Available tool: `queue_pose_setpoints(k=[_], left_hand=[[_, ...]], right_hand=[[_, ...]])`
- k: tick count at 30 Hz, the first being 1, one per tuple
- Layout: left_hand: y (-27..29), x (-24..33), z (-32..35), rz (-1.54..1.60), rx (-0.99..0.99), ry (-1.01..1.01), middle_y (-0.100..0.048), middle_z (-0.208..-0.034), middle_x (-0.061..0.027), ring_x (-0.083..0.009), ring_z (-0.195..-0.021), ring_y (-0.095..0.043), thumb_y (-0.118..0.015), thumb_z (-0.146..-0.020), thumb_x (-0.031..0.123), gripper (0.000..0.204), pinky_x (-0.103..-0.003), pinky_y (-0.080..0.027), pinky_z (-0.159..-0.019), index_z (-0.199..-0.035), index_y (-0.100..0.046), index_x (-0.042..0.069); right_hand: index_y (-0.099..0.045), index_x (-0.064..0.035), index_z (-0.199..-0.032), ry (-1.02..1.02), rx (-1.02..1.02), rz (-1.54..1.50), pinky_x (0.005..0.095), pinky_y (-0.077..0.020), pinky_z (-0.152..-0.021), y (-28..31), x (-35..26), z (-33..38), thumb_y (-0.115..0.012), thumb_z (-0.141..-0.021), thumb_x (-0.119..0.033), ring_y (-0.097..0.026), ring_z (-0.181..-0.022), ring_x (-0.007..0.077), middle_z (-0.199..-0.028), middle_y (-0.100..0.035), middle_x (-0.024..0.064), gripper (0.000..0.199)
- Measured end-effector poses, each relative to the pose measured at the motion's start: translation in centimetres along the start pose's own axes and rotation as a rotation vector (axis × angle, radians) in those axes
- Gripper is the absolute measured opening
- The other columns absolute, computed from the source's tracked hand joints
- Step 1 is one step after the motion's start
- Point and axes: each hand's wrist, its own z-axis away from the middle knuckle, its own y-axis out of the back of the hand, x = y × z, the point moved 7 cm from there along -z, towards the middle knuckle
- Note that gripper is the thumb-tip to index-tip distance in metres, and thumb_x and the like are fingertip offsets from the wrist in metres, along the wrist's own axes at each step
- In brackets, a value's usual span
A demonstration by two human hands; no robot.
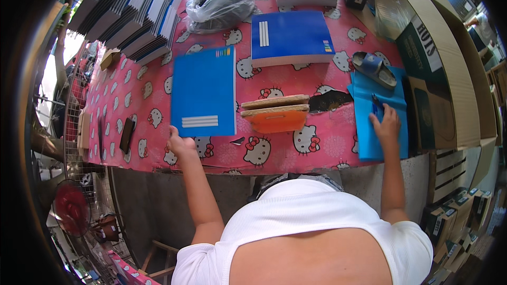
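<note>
Your left hand [179, 142] grips the near edge of the flat blue notebook [204, 91] on the pink cloth-covered table [317, 142] — mid-placement, I'd judge — while your right hand [387, 124] presses open-fingered on the blue paper sheet [364, 126], so square it next.

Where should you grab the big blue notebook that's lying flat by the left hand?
Probably at its near short edge, coming from the person's side. The flat blue notebook with white stripes lies on the pink patterned tablecloth, and that edge sits beside the left hand. Fingers could slip under the corner there, thumb on top. The far edge means a longer reach.
</note>
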Motion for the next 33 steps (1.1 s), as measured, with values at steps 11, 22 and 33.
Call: queue_pose_setpoints(k=[11, 22, 33], left_hand=[[-14.2, 2.6, 10.0, -0.712, -0.417, -0.62, -0.047, -0.131, -0.0138, -0.0247, -0.127, -0.04, -0.071, -0.082, 0.012, 0.044, -0.039, -0.035, -0.103, -0.12, -0.052, 0.005], [-19.0, -7.3, 16.4, -0.747, -0.83, -0.15, -0.035, -0.146, -0.0111, -0.0258, -0.132, -0.038, -0.069, -0.083, 0.014, 0.033, -0.044, -0.025, -0.109, -0.113, -0.058, 0.007], [-19.7, -7.5, 17.1, -0.971, -0.76, -0.575, -0.045, -0.132, -0.0117, -0.025, -0.119, -0.05, -0.064, -0.086, 0.012, 0.032, -0.038, -0.042, -0.098, -0.117, -0.055, 0.005]], right_hand=[[-0.067, 0.0027, -0.096, 0.061, -0.078, -0.685, 0.0382, -0.0495, -0.076, -9.1, -15.2, -22.3, -0.076, -0.074, -0.033, -0.065, -0.085, 0.0269, -0.093, -0.068, 0.0178, 0.043], [-0.058, -0.0022, -0.111, -0.076, -0.3, -0.466, 0.0425, -0.0509, -0.084, -7.1, -18.3, -21.4, -0.073, -0.074, -0.022, -0.063, -0.101, 0.03, -0.108, -0.064, 0.0164, 0.044], [-0.064, -0.0148, -0.107, 1.215, 0.032, -0.168, 0.0423, -0.0467, -0.087, -5.9, -40.0, -5.6, -0.073, -0.068, -0.02, -0.052, -0.111, 0.031, -0.121, -0.052, 0.0119, 0.04]])
